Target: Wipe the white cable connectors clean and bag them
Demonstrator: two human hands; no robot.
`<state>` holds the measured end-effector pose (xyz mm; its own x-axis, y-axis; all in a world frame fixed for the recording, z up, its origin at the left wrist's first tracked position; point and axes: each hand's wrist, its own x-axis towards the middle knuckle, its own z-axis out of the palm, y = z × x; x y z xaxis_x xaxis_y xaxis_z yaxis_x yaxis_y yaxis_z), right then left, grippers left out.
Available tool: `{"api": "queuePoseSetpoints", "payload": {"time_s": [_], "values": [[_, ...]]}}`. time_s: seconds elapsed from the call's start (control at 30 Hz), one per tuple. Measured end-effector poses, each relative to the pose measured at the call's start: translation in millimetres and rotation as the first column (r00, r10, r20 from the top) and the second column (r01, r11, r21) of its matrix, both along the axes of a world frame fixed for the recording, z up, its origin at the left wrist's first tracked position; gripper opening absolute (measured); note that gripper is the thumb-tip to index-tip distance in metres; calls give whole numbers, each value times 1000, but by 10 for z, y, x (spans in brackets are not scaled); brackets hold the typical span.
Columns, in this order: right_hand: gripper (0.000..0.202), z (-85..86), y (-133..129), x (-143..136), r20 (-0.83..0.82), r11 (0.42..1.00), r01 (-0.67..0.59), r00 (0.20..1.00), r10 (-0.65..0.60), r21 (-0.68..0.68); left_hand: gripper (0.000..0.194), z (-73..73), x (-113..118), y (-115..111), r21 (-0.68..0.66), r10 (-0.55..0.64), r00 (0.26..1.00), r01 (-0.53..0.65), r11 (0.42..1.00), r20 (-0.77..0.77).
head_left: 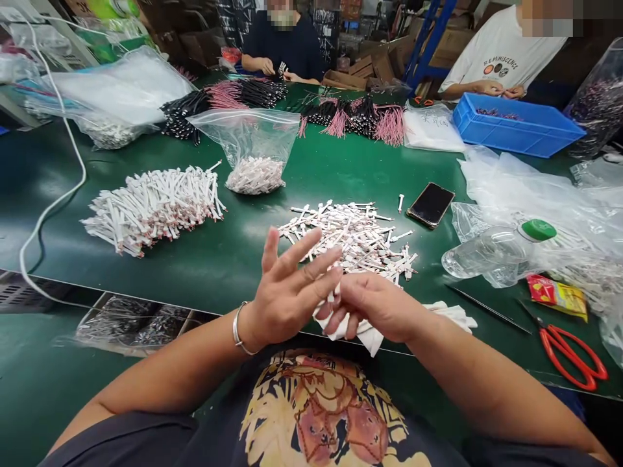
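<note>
My left hand point(285, 301), with a bangle at the wrist, has its fingers spread in front of my body; its thumb is hidden. Close against it, my right hand point(382, 305) pinches a small white piece point(331, 297), partly covered by the fingers. Just beyond both hands lies a loose pile of short white pieces point(353, 233) with reddish ends, like small wired connectors. White cloth point(372, 338) shows beneath my right hand at the table edge. A neater heap of longer white pieces point(156, 204) is on the left.
Around the green table point(253, 240) are a zip bag of white pieces point(257, 175), a phone point(431, 204), a bottle point(487, 253), tweezers point(487, 308), red-handled scissors point(572, 357) and a blue bin point(516, 130). A white cable point(63, 207) crosses at left. Two people work opposite.
</note>
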<state>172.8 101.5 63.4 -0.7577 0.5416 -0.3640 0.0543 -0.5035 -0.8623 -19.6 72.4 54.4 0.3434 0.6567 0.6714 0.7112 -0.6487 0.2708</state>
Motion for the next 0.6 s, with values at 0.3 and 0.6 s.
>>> {"api": "queuePoseSetpoints", "payload": {"time_s": [0.3, 0.6], "values": [[37, -92, -406, -95, 74, 995, -74, 994, 78, -62, 33, -386, -238, -388, 270, -35, 988, 75, 960, -151], [40, -330, -666, -287, 123, 996, -83, 989, 78, 39, 22, -536, -352, -625, 307, -11, 977, 78, 949, -214]]}}
